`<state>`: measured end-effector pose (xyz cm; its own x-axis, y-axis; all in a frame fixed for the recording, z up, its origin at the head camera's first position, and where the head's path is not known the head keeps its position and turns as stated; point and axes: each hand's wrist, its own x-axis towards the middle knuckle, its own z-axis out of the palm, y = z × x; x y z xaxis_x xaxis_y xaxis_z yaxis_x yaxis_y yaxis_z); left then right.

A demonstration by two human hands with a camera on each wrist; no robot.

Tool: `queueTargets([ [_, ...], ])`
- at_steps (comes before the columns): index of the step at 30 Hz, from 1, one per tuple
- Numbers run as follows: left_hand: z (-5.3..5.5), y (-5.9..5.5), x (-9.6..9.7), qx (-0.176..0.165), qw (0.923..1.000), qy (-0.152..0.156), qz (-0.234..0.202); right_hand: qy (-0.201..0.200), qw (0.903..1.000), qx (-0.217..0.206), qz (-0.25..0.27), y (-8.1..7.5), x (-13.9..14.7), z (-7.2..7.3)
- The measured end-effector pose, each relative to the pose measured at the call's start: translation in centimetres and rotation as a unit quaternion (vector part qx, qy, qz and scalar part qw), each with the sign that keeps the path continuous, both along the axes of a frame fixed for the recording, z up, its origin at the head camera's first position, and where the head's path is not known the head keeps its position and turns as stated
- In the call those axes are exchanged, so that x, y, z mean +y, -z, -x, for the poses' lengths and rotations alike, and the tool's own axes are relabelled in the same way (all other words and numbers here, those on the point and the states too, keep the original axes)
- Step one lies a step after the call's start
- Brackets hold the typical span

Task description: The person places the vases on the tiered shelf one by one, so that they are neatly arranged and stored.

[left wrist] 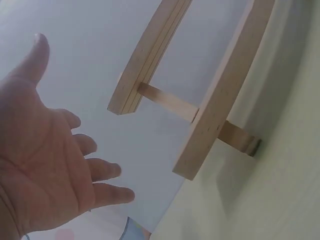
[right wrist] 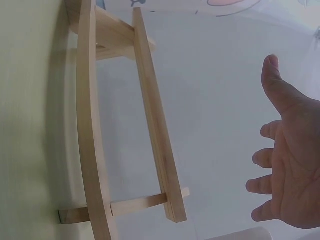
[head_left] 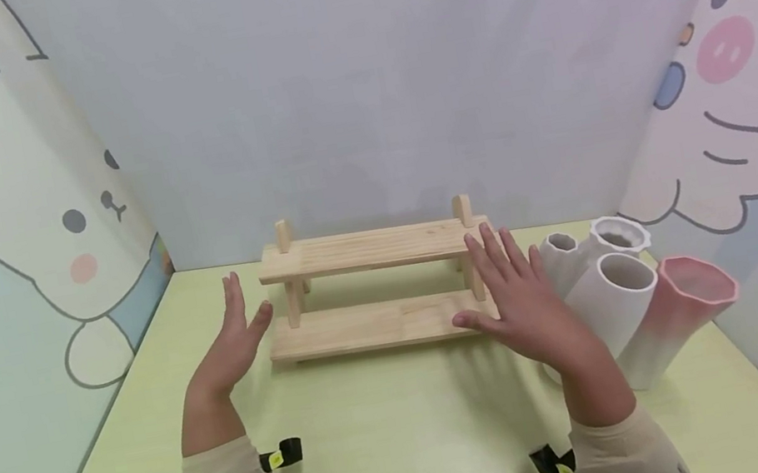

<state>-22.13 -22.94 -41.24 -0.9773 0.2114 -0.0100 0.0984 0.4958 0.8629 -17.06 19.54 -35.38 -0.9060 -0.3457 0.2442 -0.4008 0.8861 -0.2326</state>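
Note:
A two-tier wooden shelf (head_left: 373, 247) stands at the back middle of the table, both its boards bare. To its left my left hand (head_left: 228, 352) is raised with straight fingers and holds nothing. My right hand (head_left: 524, 308) is spread in front of the shelf's right end, overlapping it in the head view, and also holds nothing. In the left wrist view the left palm (left wrist: 45, 165) faces the shelf's end (left wrist: 200, 145), with space between. The right wrist view shows the right palm (right wrist: 300, 165) apart from the shelf boards (right wrist: 157, 125).
Right of the shelf, close by my right forearm, stand several vases: a smooth white vase (head_left: 607, 302), a pink-and-white vase (head_left: 681, 310), and white ones with wavy rims (head_left: 618, 232) behind. Cartoon-printed walls (head_left: 38, 203) and a plain back wall (head_left: 353, 89) enclose the light green table (head_left: 387, 455).

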Motion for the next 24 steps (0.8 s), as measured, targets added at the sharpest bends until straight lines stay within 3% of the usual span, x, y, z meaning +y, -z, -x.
queueTargets([
  [5,-0.1,0.5,-0.2,-0.053,0.9981,0.013,0.028,0.001,0.9999,-0.004,0.013,-0.3,0.3,-0.4],
  [11,0.2,1.2,-0.3,-0.121,0.9921,0.015,0.027,-0.003,0.9995,0.016,0.028,-0.7,0.9,-0.8],
  [15,0.6,1.8,-0.2,-0.134,0.9893,0.020,0.054,-0.008,0.9983,0.040,0.041,-1.2,1.3,-1.3],
  [20,1.0,2.5,-0.3,-0.134,0.9888,0.021,0.062,-0.015,0.9931,0.095,0.067,-2.7,1.7,-2.3],
  [24,0.8,2.5,-0.5,-0.141,0.9879,0.013,0.063,-0.025,0.9764,0.183,0.112,-4.2,2.4,-3.3],
])
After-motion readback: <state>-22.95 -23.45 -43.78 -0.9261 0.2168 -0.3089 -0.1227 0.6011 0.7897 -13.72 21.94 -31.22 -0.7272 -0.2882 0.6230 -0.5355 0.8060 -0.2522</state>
